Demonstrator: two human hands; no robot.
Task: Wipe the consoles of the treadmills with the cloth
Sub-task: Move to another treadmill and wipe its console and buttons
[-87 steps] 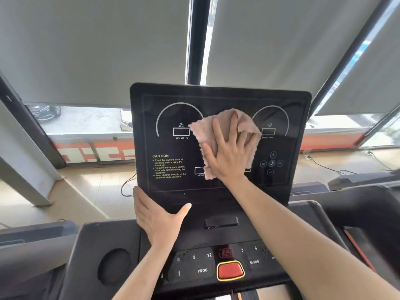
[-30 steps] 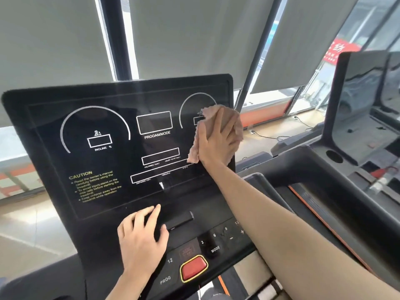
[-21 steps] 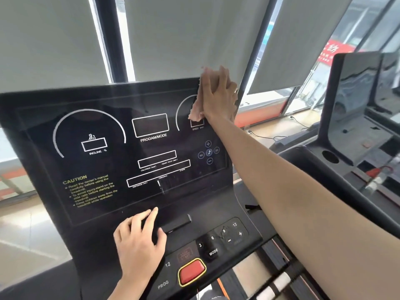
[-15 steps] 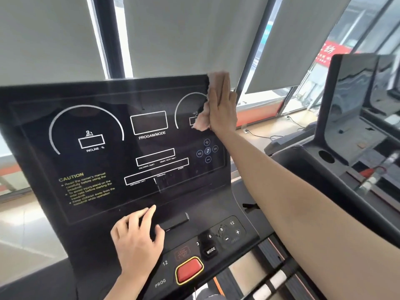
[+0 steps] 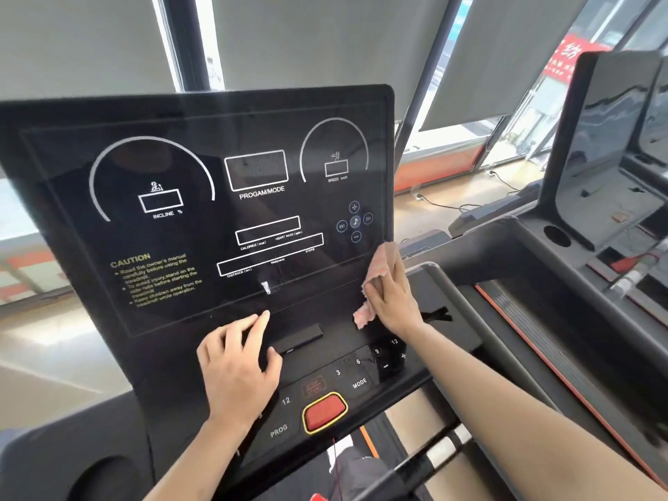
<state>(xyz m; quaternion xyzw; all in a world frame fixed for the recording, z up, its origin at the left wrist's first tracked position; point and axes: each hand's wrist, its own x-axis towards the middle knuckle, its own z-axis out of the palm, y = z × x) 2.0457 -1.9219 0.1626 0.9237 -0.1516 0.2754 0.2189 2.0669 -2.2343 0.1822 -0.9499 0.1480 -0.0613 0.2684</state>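
Observation:
The black treadmill console (image 5: 217, 229) fills the middle of the head view, its glossy panel marked with incline, speed and program outlines. My right hand (image 5: 394, 301) grips a pink cloth (image 5: 385, 262) at the lower right edge of the panel, with cloth showing above and below the fingers. My left hand (image 5: 235, 370) rests flat on the lower console just left of a small black slot (image 5: 298, 339), its fingers straight and holding nothing.
A red stop button (image 5: 324, 412) and numbered keys sit below my hands. A second treadmill console (image 5: 607, 139) stands to the right, with a round cup holder (image 5: 556, 236) beside it. Grey blinds cover the windows behind. Cables lie on the floor by the window.
My right hand has slid the cloth from the panel's top right corner down along the right edge to its lower right. My left hand stays on the lower console.

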